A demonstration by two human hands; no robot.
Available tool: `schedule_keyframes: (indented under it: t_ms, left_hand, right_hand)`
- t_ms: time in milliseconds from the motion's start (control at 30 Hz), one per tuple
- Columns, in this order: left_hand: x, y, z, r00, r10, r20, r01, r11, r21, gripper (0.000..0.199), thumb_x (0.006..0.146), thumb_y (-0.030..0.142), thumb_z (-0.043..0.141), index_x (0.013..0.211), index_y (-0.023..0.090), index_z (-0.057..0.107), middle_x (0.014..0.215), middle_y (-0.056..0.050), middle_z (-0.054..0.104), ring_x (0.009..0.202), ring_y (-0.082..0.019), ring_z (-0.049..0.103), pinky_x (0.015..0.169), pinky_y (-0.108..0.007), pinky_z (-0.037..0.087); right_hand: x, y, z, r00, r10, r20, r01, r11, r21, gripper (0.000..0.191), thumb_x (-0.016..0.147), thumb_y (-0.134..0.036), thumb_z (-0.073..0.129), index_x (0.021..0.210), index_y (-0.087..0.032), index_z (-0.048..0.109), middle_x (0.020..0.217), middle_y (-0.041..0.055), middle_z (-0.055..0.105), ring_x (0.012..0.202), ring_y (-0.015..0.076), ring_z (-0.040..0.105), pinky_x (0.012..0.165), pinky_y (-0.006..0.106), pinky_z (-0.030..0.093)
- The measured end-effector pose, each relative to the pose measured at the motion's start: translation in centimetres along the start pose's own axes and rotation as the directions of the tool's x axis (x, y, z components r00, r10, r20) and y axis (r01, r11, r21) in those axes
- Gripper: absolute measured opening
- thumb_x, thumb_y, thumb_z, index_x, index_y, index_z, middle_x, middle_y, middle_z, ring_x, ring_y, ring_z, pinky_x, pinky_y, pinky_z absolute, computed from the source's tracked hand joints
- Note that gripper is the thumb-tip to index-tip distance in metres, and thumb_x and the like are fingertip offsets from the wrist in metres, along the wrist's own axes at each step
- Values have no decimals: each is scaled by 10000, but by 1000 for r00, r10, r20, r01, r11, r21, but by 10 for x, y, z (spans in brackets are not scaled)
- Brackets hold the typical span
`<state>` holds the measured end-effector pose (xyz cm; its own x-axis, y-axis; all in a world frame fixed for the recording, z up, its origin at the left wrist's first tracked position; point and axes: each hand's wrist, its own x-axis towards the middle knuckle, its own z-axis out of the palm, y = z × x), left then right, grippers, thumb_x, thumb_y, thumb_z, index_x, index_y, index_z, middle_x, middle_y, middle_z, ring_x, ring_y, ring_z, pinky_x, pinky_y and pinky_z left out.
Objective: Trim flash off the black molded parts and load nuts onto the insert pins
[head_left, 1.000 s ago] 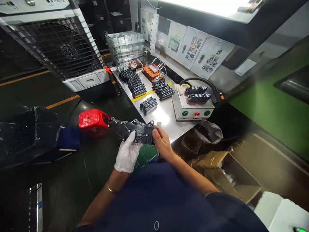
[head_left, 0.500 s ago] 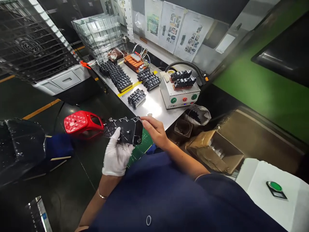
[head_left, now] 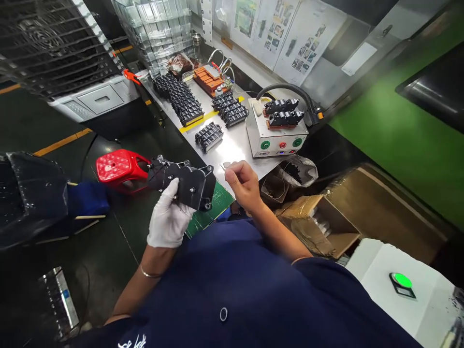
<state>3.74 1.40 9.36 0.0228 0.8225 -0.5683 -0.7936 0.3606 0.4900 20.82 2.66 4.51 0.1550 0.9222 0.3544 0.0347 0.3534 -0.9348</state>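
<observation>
My left hand (head_left: 168, 215), in a white glove, grips a black molded plastic part (head_left: 183, 186) from below, its thumb pressed on the flat face. The part is tilted, with small posts and ringed lugs along its edges. To the right of it and apart from it, my bare right hand (head_left: 244, 183) is closed in a pinch. A thin pale tip shows at its fingertips, too small to name. Beyond the hands, a few similar black parts (head_left: 209, 137) lie on the metal table (head_left: 232, 150).
More black parts (head_left: 179, 99) stand in rows behind a yellow tape line. A white control box (head_left: 277, 142) carries two black parts on top. An orange fixture (head_left: 210, 79) sits at the back. A red stool (head_left: 121, 169) is at left, a cardboard box (head_left: 335, 222) at right.
My right hand has drawn away from the black part's corner to the right. My left hand has moved slightly left with the part. The green button at lower right now glows.
</observation>
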Motion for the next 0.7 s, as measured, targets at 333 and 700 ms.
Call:
schedule_keyframes:
  t_ms: [333,700]
  left_hand:
    - [2,1,-10,1000,-15,20,13,997,77,291,905,128,541,1151,193,683,951,-29,779,944,-157,734,932,-280,571]
    - [-2,29,-46,958,79,276,-152,955,255,328,529,68,787,800,233,706,651,5,690,933,-275,720,815,-328,619]
  right_hand:
    - [-2,-1,11,996,-8,90,7,1000,4,349,895,-540,564,793,-215,487,668,-40,491,595,96,423,559,262,357]
    - [-10,-31,-11,763,-178,621,356,918,-174,442,1016,-473,341,738,-186,530,602,-19,517,545,86,467,539,238,346]
